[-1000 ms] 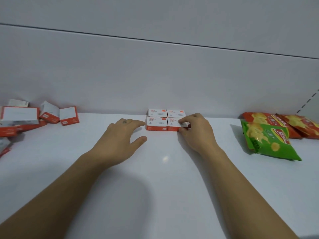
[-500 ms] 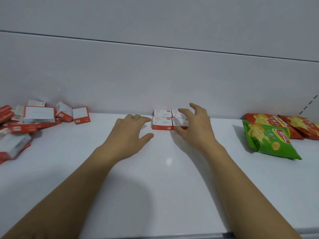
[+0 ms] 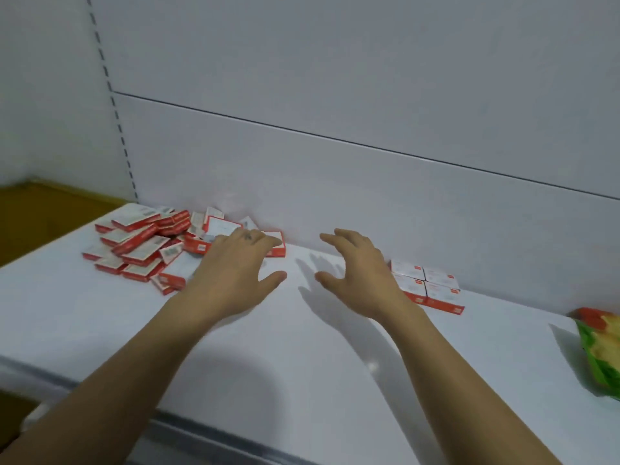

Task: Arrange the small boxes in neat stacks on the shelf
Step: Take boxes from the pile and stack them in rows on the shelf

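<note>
- The shelf [image 3: 302, 364] fills the lower half of the frame, and the back panel [image 3: 335, 179] rises behind it.
- A loose pile of small boxes [image 3: 141, 250] lies at centre left, against the panel.
- A block of four boxes [image 3: 432, 286], two by two, sits right of centre, near the panel.
- The left hand [image 3: 235, 273] overlaps the pile's right edge.
- The right hand [image 3: 359, 270] is just left of the block and hides its left edge.
- A snack bag [image 3: 604, 350] lies at the right edge of the frame, apart from the block.

Red-and-white small boxes [image 3: 141, 245] lie on a white shelf [image 3: 302, 347], beside a green, red and yellow snack bag [image 3: 602, 350].
</note>
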Motion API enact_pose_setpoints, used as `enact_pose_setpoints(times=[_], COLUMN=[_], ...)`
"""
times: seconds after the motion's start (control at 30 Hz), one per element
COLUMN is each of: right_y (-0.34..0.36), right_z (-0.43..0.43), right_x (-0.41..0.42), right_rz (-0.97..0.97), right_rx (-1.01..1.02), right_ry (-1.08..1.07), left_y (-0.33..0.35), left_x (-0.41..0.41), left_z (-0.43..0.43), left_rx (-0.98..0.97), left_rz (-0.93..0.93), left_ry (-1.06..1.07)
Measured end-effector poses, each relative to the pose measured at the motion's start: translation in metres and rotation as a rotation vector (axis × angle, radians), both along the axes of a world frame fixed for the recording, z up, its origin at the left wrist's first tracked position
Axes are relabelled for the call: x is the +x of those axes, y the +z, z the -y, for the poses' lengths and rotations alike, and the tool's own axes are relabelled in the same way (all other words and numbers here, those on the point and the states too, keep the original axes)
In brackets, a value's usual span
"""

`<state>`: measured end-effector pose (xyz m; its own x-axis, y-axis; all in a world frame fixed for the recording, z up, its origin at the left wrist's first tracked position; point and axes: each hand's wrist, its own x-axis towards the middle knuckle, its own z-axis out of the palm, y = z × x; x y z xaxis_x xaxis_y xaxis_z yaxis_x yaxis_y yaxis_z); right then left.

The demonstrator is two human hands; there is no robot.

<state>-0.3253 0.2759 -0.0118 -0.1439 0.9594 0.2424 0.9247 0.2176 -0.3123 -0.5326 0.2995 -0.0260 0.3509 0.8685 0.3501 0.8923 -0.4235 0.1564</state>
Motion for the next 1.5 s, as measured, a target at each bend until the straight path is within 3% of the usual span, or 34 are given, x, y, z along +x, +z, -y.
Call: enact_pose_setpoints(times=[0.3,0.47,0.57,0.87,1.07,1.23,1.5], right_y=[-0.004,-0.013,-0.017,-0.024,-0.021,-0.014,-0.009], right_z=[-0.032,-0.045,-0.054,-0.07,-0.071,-0.06,-0.045], right_x=[-0.109,-0.154,-0.168,-0.182,-0.177,-0.143,-0.065], right_rz=[0.022,0.109,0.057,-0.152,-0.297,-0.494,-0.654], right_rx=[-0.037,-0.025,-0.028,-0.065,-0.121,-0.115,-0.022], right_ry=[0.229,0.237,0.177,-0.006,-0.019,0.005,-0.031], left_y=[0.002,0.001,-0.003,-0.007,0.0,0.003,0.013], left_x=[-0.106,-0.143,-0.154,-0.154,-0.142,-0.12,-0.054], left_z=[0.015,0.021,0.02,-0.001,-0.01,-0.019,-0.04], left_rx=[-0.07,-0.091,-0.118,-0.14,-0.113,-0.027,0.054], left_rz=[0.033,0.009,-0.012,-0.01,0.018,0.077,0.074], left_ry=[0.246,0.331,0.338,0.264,0.211,0.096,-0.133])
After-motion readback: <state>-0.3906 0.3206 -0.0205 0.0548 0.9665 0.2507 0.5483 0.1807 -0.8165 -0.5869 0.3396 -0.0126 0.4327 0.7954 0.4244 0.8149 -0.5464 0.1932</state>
